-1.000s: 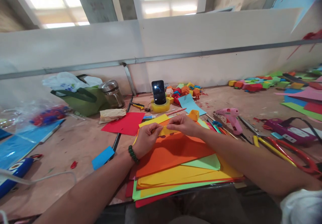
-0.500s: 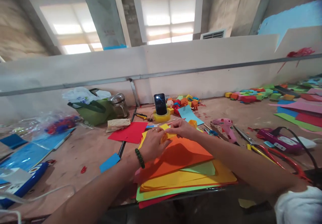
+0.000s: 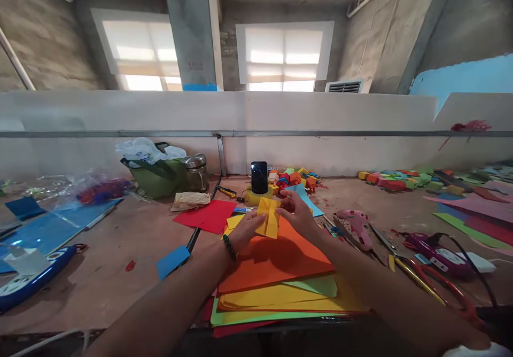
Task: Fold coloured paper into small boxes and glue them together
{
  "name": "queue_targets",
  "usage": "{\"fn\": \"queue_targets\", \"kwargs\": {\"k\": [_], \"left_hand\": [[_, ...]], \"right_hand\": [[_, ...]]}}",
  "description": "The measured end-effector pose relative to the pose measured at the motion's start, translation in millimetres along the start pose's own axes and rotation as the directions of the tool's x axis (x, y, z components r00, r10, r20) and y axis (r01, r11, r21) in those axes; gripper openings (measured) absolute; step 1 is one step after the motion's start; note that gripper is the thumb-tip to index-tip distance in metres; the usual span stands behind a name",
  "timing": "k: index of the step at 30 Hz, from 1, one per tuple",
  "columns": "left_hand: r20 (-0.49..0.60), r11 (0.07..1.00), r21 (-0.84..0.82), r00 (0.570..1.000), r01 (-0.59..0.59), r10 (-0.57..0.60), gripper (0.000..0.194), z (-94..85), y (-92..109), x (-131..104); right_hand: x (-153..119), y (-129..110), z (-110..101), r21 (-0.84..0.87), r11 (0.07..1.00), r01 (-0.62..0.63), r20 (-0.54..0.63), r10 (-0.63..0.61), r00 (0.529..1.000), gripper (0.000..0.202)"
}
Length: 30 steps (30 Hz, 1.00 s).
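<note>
Showing in head view: folded yellow paper (image 3: 270, 219), above an orange sheet (image 3: 276, 269), long axis running away toward the phone (image 3: 259, 177). Left hand (image 3: 242, 229) pinching its left edge, thumb covering part; right hand (image 3: 297, 214) at right edge, grip unclear. White sleeve (image 3: 471, 351), cut off.

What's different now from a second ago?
The yellow paper, earlier mostly hidden between both hands, has turned its creased face into view, pinched in the left hand. The right hand has shifted to its edge; contact is unclear. The camera has tilted up. The phone and glue gun stayed put.
</note>
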<state>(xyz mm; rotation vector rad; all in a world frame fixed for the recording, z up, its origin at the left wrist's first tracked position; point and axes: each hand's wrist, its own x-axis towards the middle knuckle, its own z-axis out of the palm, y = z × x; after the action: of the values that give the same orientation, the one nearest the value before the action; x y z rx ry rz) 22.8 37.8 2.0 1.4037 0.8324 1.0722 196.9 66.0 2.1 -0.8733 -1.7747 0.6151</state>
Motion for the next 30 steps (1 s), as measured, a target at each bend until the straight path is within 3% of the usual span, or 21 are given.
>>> {"fn": "queue_targets", "kwargs": {"k": [2,5,9,11,14,17,19,21,24,27,30], "left_hand": [[-0.033,1.0,-0.026,0.999,-0.017,0.016,0.054,-1.0,-5.0,1.3],[-0.078,0.999,-0.03,0.996,-0.034,0.032,0.043,1.6,-9.2,0.2],[-0.125,0.999,-0.032,0.992,-0.038,0.034,0.035,8.3,-9.6,-5.8],[-0.148,0.998,-0.049,0.988,-0.043,0.035,0.036,10.0,-9.0,-7.6],[-0.163,0.994,-0.096,0.986,-0.046,0.03,0.043,9.5,-7.1,-7.6],[-0.149,0.989,-0.143,0.989,-0.037,0.016,0.051,6.4,-4.4,-6.2],[-0.139,0.987,-0.159,0.99,-0.031,0.009,0.05,4.2,-3.2,-5.8],[-0.13,0.986,-0.164,0.991,-0.025,0.003,0.045,2.7,-2.8,-5.9],[-0.115,0.989,-0.145,0.993,-0.011,-0.006,0.036,1.9,-3.3,-6.9],[-0.103,0.995,-0.102,0.995,0.003,-0.013,0.028,1.6,-3.0,-8.3],[-0.058,0.998,-0.061,0.998,0.026,-0.03,0.022,0.7,-0.5,-9.8]], "right_hand": [[-8.0,-6.9,-0.5,-0.165,0.986,0.039,-0.016,-0.042,0.999,0.031],[-17.9,-21.2,2.4,-0.355,0.934,0.053,0.05,-0.038,0.998,0.035],[-23.8,-27.0,7.6,-0.423,0.906,-0.014,0.007,0.019,1.0,0.054],[-23.6,-22.8,7.4,-0.349,0.936,-0.035,-0.003,0.037,0.999,0.059],[-20.1,-14.3,3.2,-0.066,0.994,-0.084,0.068,0.088,0.994,0.064],[-15.8,-9.2,-2.5,0.184,0.97,-0.157,0.166,0.127,0.978,0.069],[-14.5,-8.3,-5.5,0.218,0.963,-0.159,0.203,0.114,0.973,0.071],[-14.7,-8.4,-7.6,0.172,0.979,-0.113,0.207,0.077,0.975,0.069],[-16.0,-9.5,-10.2,-0.038,0.999,0.039,0.148,-0.033,0.988,0.058],[-16.0,-12.8,-13.3,-0.271,0.933,0.237,0.137,-0.206,0.969,0.04],[-15.6,-18.6,-16.3,-0.308,0.893,0.329,0.193,-0.28,0.941,0.027]]}}
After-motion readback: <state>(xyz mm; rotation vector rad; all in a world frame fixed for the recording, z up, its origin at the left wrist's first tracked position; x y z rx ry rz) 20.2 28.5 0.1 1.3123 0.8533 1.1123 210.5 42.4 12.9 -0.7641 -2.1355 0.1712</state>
